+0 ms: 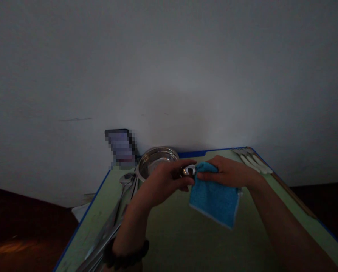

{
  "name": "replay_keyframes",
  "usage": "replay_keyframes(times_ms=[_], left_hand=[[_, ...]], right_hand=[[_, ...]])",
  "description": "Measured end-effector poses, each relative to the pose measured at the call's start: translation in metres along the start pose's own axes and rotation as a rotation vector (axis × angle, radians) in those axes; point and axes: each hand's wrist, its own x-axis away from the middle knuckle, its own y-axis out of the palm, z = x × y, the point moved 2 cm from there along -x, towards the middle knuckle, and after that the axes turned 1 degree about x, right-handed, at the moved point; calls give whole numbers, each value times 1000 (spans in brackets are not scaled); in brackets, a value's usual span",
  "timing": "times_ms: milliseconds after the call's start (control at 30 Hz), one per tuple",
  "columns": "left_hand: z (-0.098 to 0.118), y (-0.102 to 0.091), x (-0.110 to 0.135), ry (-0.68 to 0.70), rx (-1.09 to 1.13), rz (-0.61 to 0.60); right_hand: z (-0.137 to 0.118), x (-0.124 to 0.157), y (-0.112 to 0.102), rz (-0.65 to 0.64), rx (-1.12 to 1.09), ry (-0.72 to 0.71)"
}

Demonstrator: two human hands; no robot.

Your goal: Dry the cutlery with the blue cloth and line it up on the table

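Between my two hands is a shiny, rounded piece of metal (189, 170) that looks like the bowl of a spoon; the rest of it is hidden. My left hand (169, 176) grips it from the left, thumb below and fingers above. A small blue cloth (214, 204) with a pale hem is pinched in my right hand (228, 172). Its bunched top presses against the metal's right side, while the lower part hangs loose over the green table top (180, 234).
Behind my left hand stands a round metal bowl (149, 160), near the wall. Metal spoons (127, 179) and other long utensils lie along the left side. Several white-handled forks (252, 160) rest at the back right. A blurred-out phone-like device (120, 145) leans at the back left.
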Motion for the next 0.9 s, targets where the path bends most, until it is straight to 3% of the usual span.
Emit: replay_keyframes(times_ms=[133,300,467,600,700,800,900], left_hand=[[6,-3,2,1,42,30],[17,-18,8,91,-122,270],[18,-18,7,108,-238,322],[18,-12,3,149,-267,378],[17,-12,1,134,-262,443],[11,-14,-1,36,-217,447],[3,-13,-1,-56,-222,250]], right_hand=[[3,5,-4,44,-54,52],[4,7,-8,133,-88,149],[-3,4,-4,87,-118,86],[-6,4,-4,180,-86,31],[-4,3,-5,362,-153,13],[2,-1,-6,698,-448,61],[12,-9,-4,964,-883,174]])
